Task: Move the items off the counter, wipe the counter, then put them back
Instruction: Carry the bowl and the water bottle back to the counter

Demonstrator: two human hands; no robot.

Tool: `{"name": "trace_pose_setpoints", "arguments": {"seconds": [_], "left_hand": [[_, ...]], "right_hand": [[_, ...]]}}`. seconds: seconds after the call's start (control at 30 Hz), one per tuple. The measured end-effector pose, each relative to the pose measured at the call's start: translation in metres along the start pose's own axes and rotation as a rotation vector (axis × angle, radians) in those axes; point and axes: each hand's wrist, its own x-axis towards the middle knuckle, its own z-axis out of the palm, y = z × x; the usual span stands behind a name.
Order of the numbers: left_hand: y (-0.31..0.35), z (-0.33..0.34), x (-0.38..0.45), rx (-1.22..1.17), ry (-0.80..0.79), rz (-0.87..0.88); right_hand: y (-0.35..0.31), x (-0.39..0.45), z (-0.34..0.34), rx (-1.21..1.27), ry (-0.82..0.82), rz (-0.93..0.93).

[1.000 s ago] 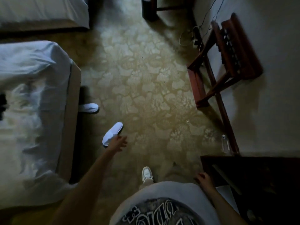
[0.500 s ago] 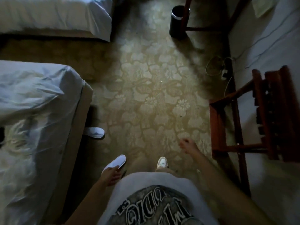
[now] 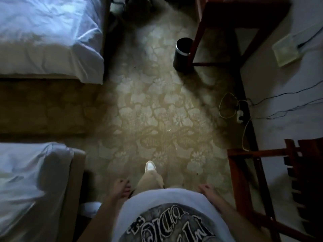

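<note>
Two hands hang at our sides, both empty: our left hand near the hip with fingers loosely curled, our right hand with fingers bent in, gripping nothing. We look down on patterned carpet, one white shoe stepping forward. Beds lie to the left, a black bin stands against a wooden leg, and a wooden rack sits to the right. The counter and its items are out of view.
</note>
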Motion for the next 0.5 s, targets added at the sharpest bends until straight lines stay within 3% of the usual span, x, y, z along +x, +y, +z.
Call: {"name": "trace_pose_setpoints", "arguments": {"seconds": [0.03, 0.17, 0.3, 0.4, 0.47, 0.5], "left_hand": [[0.049, -0.008, 0.001, 0.055, -0.016, -0.001], [0.260, -0.032, 0.025, 0.088, 0.024, 0.278], [0.397, -0.047, 0.078, 0.100, -0.014, 0.404], [0.470, -0.049, 0.121, 0.082, -0.017, 0.360], [0.537, -0.059, 0.175, 0.041, 0.030, 0.226], [0.533, -0.062, 0.177, 0.045, 0.026, 0.150]], "right_hand": [[-0.016, 0.005, -0.006, -0.009, -0.001, 0.024], [-0.120, 0.010, -0.035, 0.088, 0.093, 0.030], [-0.230, 0.065, -0.048, 0.149, 0.067, 0.029], [-0.345, 0.113, -0.063, 0.145, 0.072, -0.042], [-0.481, 0.174, -0.092, 0.112, 0.020, -0.053], [-0.510, 0.179, -0.097, 0.094, 0.012, -0.068]]}}
